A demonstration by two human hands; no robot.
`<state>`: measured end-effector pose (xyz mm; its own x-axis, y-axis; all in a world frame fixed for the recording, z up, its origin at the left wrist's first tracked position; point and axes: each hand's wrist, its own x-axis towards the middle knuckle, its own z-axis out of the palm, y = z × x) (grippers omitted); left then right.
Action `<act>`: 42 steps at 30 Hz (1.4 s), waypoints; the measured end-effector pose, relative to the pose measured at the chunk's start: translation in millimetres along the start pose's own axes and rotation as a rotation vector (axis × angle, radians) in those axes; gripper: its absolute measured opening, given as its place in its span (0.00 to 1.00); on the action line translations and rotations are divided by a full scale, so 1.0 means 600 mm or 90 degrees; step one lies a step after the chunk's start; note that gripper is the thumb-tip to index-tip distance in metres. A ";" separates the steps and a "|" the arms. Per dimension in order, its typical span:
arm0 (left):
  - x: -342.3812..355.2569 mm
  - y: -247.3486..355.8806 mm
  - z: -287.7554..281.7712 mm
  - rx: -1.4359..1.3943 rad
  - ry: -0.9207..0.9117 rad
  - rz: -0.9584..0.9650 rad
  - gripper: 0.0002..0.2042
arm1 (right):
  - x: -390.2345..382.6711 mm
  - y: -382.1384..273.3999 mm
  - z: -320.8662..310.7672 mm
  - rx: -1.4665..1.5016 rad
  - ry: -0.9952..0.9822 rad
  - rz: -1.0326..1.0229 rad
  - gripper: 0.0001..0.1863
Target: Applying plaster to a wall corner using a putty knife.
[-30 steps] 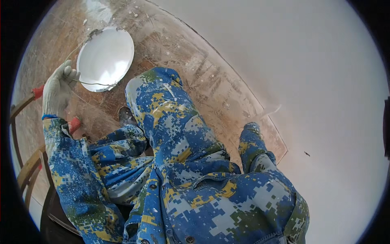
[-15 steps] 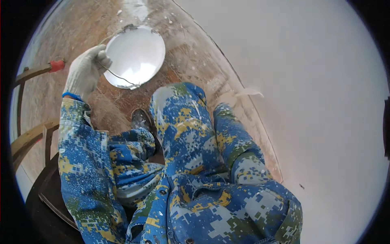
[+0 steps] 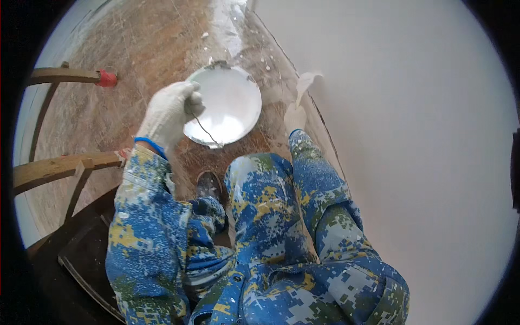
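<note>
My left hand [image 3: 170,112], in a white knitted glove with a blue cuff, is closed around the wire handle [image 3: 205,130] of a bucket. The bucket [image 3: 227,100] has a white inside and grey smears on its far rim; it hangs or stands over the floor, I cannot tell which. My right hand [image 3: 295,118], also gloved in white, grips a white-coated tool with a flared end [image 3: 306,82], a brush or a scraper. The flared end lies along the wall's lower edge. Fingers of the right hand are mostly hidden.
A pale wall [image 3: 406,135] fills the right side. The brown floor [image 3: 146,49] is stained and spotted with white. On the left stand wooden bars [image 3: 70,168], one with a red wrapped end [image 3: 107,78]. A dark board-like surface [image 3: 81,254] is at lower left.
In the picture, the left hand and bucket have shifted right and down. My right hand with its tool has moved up along the wall's base, and the glove now shows more clearly.
</note>
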<state>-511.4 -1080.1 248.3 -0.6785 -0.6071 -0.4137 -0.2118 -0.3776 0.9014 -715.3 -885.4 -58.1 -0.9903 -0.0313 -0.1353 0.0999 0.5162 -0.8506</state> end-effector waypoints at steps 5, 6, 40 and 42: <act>0.004 -0.008 0.003 -0.028 0.022 -0.027 0.06 | -0.025 -0.035 -0.009 -0.162 -0.084 -0.155 0.22; 0.006 0.003 0.014 -0.037 0.015 -0.024 0.07 | -0.012 -0.024 -0.026 -0.233 -0.101 -0.183 0.22; 0.275 0.450 -0.136 0.500 0.086 0.470 0.08 | -0.046 -0.835 -0.162 -0.458 -0.286 -0.429 0.20; 0.304 0.441 -0.172 0.439 0.088 0.479 0.07 | -0.027 -0.854 -0.145 -0.446 -0.317 -0.428 0.20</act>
<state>-618.6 -1362.9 397.9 -0.7246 -0.6125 0.3159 -0.1537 0.5905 0.7923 -758.9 -1075.2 423.9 -0.6559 -0.7511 -0.0750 -0.6807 0.6315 -0.3712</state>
